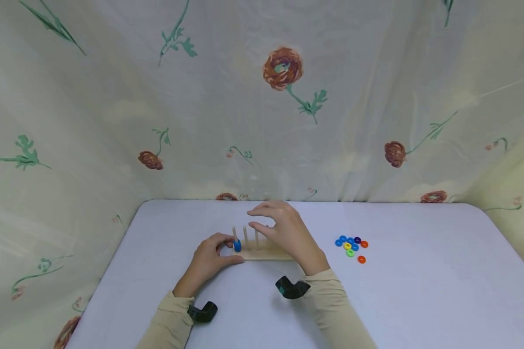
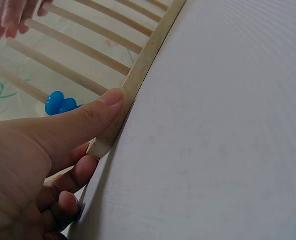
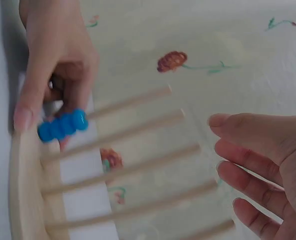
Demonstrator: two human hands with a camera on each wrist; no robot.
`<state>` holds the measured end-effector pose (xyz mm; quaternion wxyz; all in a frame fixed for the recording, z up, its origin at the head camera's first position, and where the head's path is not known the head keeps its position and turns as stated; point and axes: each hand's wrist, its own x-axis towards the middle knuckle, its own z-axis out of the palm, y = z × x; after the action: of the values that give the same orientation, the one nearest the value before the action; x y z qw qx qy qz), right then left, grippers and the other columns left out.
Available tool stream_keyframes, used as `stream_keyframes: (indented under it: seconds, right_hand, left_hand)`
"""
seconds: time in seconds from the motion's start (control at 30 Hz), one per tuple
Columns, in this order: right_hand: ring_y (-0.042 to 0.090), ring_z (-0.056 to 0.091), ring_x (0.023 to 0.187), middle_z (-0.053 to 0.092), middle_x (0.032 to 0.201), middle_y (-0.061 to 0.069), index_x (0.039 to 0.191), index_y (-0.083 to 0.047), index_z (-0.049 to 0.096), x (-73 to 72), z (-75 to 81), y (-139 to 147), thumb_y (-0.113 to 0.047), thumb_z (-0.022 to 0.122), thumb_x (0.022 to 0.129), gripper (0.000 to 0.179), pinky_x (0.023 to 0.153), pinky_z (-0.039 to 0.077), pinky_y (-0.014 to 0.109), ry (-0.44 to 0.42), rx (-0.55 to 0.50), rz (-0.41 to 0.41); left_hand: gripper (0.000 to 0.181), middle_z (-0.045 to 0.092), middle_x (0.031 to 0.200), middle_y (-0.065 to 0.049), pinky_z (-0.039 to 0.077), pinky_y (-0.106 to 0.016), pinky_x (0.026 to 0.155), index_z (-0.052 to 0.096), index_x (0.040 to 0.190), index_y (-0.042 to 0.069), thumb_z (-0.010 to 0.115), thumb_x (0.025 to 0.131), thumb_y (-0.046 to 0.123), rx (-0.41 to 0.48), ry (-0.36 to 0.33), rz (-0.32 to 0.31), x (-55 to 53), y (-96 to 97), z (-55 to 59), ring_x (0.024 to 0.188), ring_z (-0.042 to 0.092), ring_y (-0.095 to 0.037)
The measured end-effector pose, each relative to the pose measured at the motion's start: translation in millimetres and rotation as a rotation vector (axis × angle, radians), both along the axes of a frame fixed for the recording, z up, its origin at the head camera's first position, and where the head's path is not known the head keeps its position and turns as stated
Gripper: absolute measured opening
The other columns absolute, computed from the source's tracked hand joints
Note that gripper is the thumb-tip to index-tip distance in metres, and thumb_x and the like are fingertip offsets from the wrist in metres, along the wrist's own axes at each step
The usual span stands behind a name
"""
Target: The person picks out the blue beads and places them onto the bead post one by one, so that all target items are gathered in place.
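A wooden peg rack (image 1: 266,255) stands on the table, with several upright pegs (image 3: 143,165) in a row. Blue beads (image 3: 63,126) are stacked low on its leftmost peg. My left hand (image 1: 207,258) grips the left end of the base; in the left wrist view the thumb (image 2: 111,97) presses the edge, with fingers curled at the end. Above the rack, my right hand (image 1: 286,231) hovers with thumb and fingers apart, nothing between them. It hides the rack's right part in the head view.
Right of the rack lies a loose group of ring beads: several blue (image 1: 343,239), a yellow one (image 1: 347,246), a green one (image 1: 350,253), a purple one (image 1: 357,240) and orange ones (image 1: 361,260). A flowered curtain (image 1: 201,111) hangs behind the white table (image 1: 419,291).
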<state>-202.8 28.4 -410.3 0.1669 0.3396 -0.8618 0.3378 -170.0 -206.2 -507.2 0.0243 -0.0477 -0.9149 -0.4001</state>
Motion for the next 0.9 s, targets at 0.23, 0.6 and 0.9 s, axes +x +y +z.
stream_keyframes:
  seconds: [0.23, 0.6, 0.9]
  right_hand:
    - [0.024, 0.070, 0.113, 0.077, 0.114, 0.004, 0.115, -0.015, 0.080, -5.0, 1.8, 34.1, -0.021, 0.083, 0.089, 0.026, 0.096, 0.058, 0.044, -0.069, -0.047, -0.043]
    - [0.030, 0.071, 0.114, 0.078, 0.114, 0.008, 0.112, -0.012, 0.081, -11.1, -8.6, 89.4, -0.013, 0.086, 0.085, 0.027, 0.097, 0.056, 0.050, -0.056, -0.108, -0.081]
    - [0.029, 0.072, 0.107, 0.079, 0.111, 0.006, 0.110, -0.013, 0.081, -12.0, -16.7, 135.7, -0.010, 0.087, 0.083, 0.027, 0.091, 0.058, 0.052, -0.083, -0.076, -0.160]
  left_hand:
    - [0.049, 0.069, 0.097, 0.003, 0.036, -0.024, 0.064, 0.076, 0.114, 0.013, 0.095, 0.073, 0.033, -0.001, 0.001, 0.006, 0.8, 1.4, 0.7, 0.073, 0.045, -0.011]
    - [0.049, 0.068, 0.097, 0.004, 0.036, -0.023, 0.065, 0.075, 0.115, 0.013, 0.094, 0.073, 0.033, -0.014, -0.004, 0.002, 1.2, 1.3, 0.3, 0.073, 0.044, -0.010]
    - [0.048, 0.068, 0.097, 0.003, 0.036, -0.023, 0.065, 0.076, 0.112, 0.013, 0.094, 0.073, 0.032, -0.004, -0.007, 0.004, 0.9, 2.2, 2.1, 0.073, 0.044, -0.011]
